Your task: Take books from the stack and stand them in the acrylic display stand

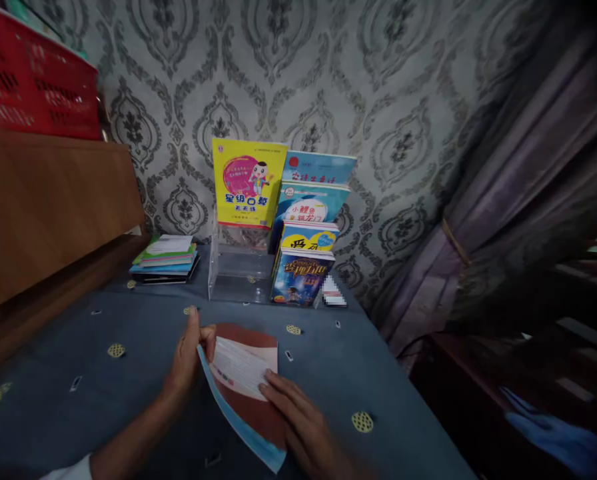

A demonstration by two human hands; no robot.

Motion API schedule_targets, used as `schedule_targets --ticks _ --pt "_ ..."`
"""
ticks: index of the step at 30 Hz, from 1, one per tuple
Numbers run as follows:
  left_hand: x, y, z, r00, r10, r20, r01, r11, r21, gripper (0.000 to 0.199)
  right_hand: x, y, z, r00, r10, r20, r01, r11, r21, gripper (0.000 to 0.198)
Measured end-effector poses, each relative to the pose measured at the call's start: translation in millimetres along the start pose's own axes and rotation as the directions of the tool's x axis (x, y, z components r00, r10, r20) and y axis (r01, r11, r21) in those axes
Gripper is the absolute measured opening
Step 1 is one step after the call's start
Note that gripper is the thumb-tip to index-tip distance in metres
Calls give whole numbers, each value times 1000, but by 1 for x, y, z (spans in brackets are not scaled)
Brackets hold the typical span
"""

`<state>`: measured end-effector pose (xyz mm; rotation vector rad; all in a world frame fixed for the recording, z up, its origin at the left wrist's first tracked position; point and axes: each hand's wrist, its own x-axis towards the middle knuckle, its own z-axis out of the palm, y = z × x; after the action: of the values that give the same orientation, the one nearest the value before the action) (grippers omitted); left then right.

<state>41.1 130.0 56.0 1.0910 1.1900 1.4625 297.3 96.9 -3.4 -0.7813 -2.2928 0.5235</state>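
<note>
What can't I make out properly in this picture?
In the head view:
Print in the open book: too small and blurred.
Part of its page: covered by the right hand.
Red basket: cut off by the left edge.
Lower covers in the book stack: hidden by those on top.

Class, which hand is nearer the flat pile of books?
Left: the left hand is in front of the pile; the right hand is farther right and nearer the camera.

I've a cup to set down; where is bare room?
Blue patterned cloth shows between the left hand and the multicoloured book stack, and right of the right hand. Crowded: the clear plastic rack's right side, packed with books.
</note>
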Motion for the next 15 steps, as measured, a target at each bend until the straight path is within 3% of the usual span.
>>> schedule_targets --ticks 5,9,11,15 --pt "24 20 4 989 128 -79 -140 975 -175 75 43 -5 -15 972 95 -215 -82 994 71 38" --pt "32 33 8 960 227 -162 -267 917 -298 68 79 -8 -21 912 238 -333 -181 965 191 33" --pt "31 31 6 959 244 -145 -275 924 -266 62 88 -8 -20 904 264 -338 -193 954 229 36" --pt "29 18 -10 955 280 -94 -284 958 -33 46 96 -7 -18 925 237 -297 -185 964 193 34"
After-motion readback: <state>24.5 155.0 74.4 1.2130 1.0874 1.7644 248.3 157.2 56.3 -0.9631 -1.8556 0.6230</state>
